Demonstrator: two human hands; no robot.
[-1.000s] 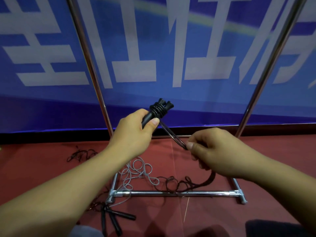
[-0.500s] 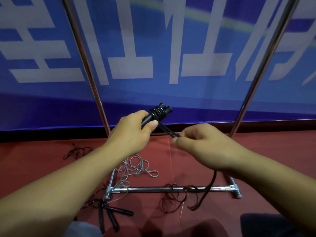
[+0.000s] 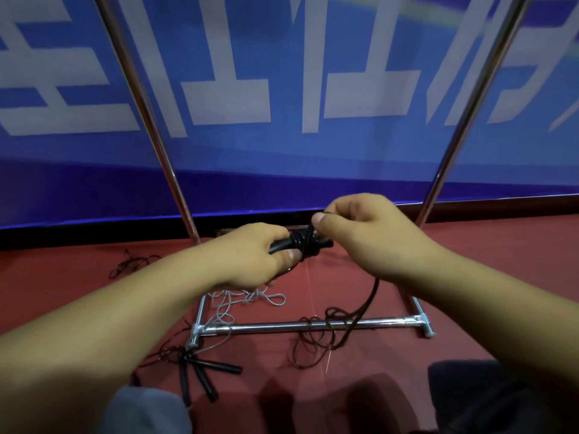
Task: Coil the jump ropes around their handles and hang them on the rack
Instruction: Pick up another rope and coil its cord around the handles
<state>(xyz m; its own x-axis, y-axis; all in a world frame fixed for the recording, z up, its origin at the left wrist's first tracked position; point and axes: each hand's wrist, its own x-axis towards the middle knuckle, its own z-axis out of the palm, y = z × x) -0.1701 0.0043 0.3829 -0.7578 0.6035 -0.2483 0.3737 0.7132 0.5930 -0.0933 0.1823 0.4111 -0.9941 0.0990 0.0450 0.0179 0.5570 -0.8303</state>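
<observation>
My left hand (image 3: 250, 255) grips a pair of black jump-rope handles (image 3: 300, 242) held roughly level, with several turns of dark rope wound round them. My right hand (image 3: 360, 233) pinches the dark rope just above the handles' far end. The loose rest of that rope (image 3: 329, 333) hangs from under my right hand to the red floor and lies tangled over the rack's base bar. The chrome rack (image 3: 313, 326) stands in front of me, its two uprights rising left and right.
A white cord (image 3: 250, 300) lies coiled on the floor inside the rack base. Another black-handled rope (image 3: 200, 371) lies at the rack's near left foot. A thin dark rope (image 3: 131, 264) lies further left. A blue banner (image 3: 282, 89) closes the back.
My right hand has moved up and left, from below the handles to right over their end, carrying the rope. The handles have tipped from pointing upward to nearly level. The floor tangle has shrunk.
</observation>
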